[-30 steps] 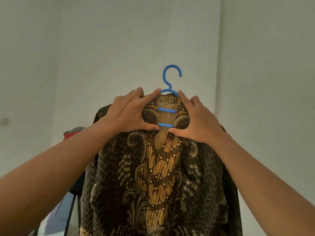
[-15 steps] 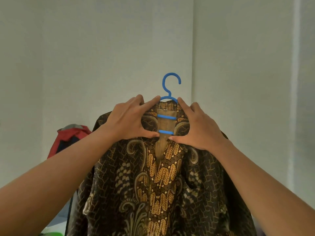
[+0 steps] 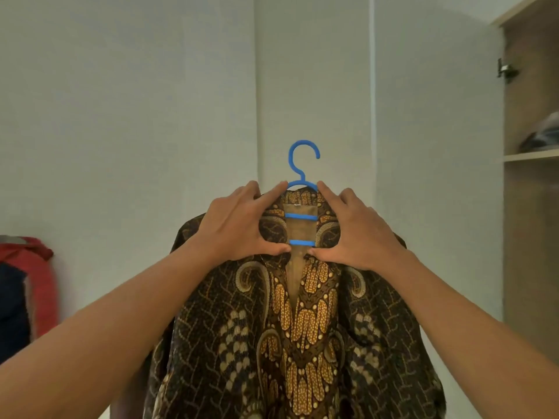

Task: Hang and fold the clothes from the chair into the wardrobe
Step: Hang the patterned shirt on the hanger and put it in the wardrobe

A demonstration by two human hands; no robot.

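Observation:
A brown and gold batik shirt [image 3: 302,322] hangs on a blue plastic hanger [image 3: 302,164], held up at chest height in front of me. My left hand [image 3: 239,228] pinches the left side of the collar between thumb and fingers. My right hand [image 3: 360,231] pinches the right side of the collar the same way. The hanger's hook sticks up free above both hands, and two blue cross bars show in the open neck. The open wardrobe [image 3: 532,182] stands at the far right edge.
A pale wall with a corner fills the background. Red and dark blue clothes [image 3: 27,285] are piled at the left edge. A folded dark item [image 3: 541,134] lies on a wardrobe shelf, and a door hinge [image 3: 505,69] sticks out of the wardrobe's side.
The view has swung to the right: the red clothes slid to the left edge and the wardrobe came into sight. Both hands keep the same hold on the collar.

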